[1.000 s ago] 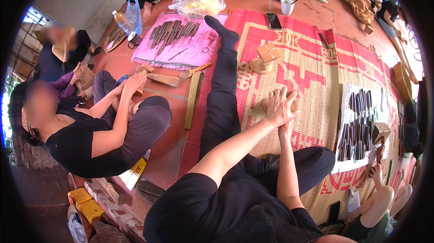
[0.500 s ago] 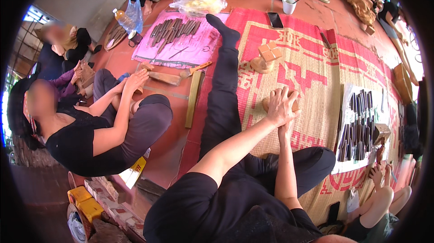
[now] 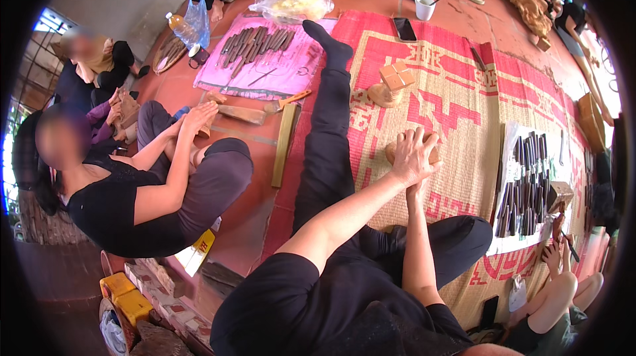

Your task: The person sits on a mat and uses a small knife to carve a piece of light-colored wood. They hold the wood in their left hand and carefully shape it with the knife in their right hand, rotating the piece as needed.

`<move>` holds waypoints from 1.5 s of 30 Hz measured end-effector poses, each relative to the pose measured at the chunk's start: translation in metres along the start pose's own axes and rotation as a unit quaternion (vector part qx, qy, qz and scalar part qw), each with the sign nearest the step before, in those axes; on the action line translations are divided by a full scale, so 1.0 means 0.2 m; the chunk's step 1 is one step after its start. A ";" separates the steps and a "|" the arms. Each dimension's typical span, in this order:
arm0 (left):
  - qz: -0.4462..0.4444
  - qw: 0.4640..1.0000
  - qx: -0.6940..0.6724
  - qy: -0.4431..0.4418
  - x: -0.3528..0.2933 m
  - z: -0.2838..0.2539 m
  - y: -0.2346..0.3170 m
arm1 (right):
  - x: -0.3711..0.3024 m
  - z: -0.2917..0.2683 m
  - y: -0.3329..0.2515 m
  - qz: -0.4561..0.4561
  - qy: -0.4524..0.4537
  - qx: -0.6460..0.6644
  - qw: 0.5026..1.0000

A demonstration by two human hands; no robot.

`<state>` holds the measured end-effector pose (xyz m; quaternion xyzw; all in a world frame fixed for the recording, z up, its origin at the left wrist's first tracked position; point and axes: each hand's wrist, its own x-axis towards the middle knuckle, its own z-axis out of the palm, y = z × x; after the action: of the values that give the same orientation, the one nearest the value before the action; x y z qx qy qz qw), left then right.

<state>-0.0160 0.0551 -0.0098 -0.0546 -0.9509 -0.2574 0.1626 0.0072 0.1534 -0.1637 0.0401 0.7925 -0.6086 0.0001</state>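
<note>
My left hand lies over a small rounded wooden piece on the mat, fingers bent and closed around it. Only the wood's edges show beside the hand. My right hand reaches in from below, its wrist just under my left hand; its fingers are hidden there, so its grip cannot be made out. Beyond my hands, a square wooden block with lines on it rests on a rounded wooden piece.
My outstretched leg lies left of the patterned mat. Dark-handled tools lie on a white sheet at right; more tools lie on a pink sheet. A phone and white cup are farther off. A co-worker sits at left.
My hands stay almost in the same place on the wooden piece. At the lower right, another person's hand and a thin dark tool have shifted slightly.
</note>
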 end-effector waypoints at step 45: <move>-0.005 1.000 -0.003 0.001 0.01 -0.01 0.01 | 0.00 0.01 -0.04 -0.020 -0.014 -0.126 0.992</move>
<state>-0.0173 0.0565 -0.0067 -0.0501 -0.9501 -0.2614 0.1624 0.0067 0.1486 -0.1564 0.0151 0.8634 -0.5044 0.0043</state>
